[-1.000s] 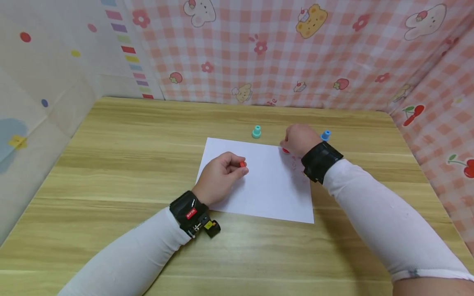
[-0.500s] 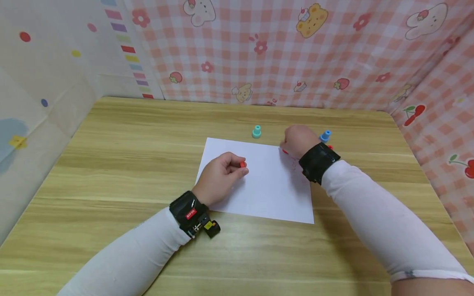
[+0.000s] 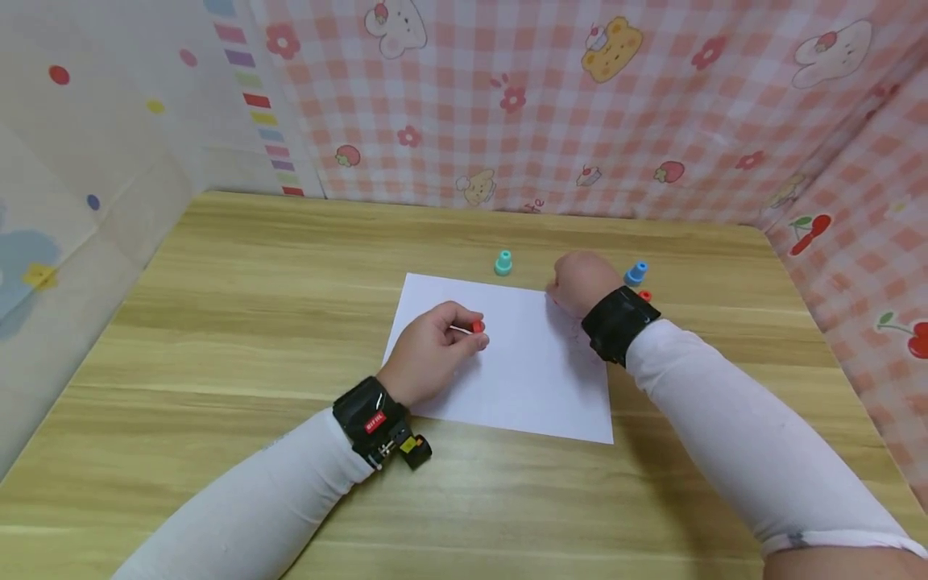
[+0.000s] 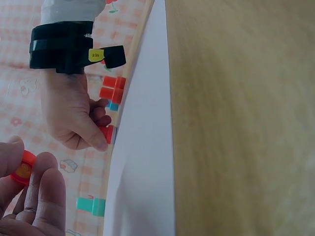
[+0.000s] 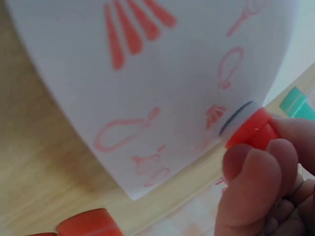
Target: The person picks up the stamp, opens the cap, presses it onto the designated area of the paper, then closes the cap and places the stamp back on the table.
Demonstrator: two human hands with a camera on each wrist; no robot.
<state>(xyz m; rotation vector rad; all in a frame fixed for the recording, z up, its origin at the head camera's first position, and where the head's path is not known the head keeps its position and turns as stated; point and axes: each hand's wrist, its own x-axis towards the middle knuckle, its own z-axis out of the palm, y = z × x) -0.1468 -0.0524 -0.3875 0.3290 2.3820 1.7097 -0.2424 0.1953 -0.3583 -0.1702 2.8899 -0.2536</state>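
My right hand [image 3: 586,283] pinches a red stamp [image 5: 255,130] by its handle. The stamp's pale face end, with a dark line round it, is at the sheet of white paper [image 3: 507,362], near its far edge. Several red prints [image 5: 215,116] mark the paper's far right corner, among them fan shapes and bulb-like outlines. My left hand [image 3: 429,354] holds a small red cap [image 3: 477,326] between thumb and fingertips over the left part of the paper. In the left wrist view the cap's round end [image 4: 23,170] shows an orange-yellow inside.
A teal stamp [image 3: 503,263] stands behind the paper. To the right of my right hand are a blue stamp [image 3: 636,274] and a red piece [image 3: 644,296], partly hidden by the wrist strap. The wooden table [image 3: 217,322] meets a checked cloth [image 3: 449,97] at the back.
My right hand has shifted slightly left and nearer along the paper's far edge, with the red stamp. A red piece by the blue stamp has come into view. My left hand stays in place.
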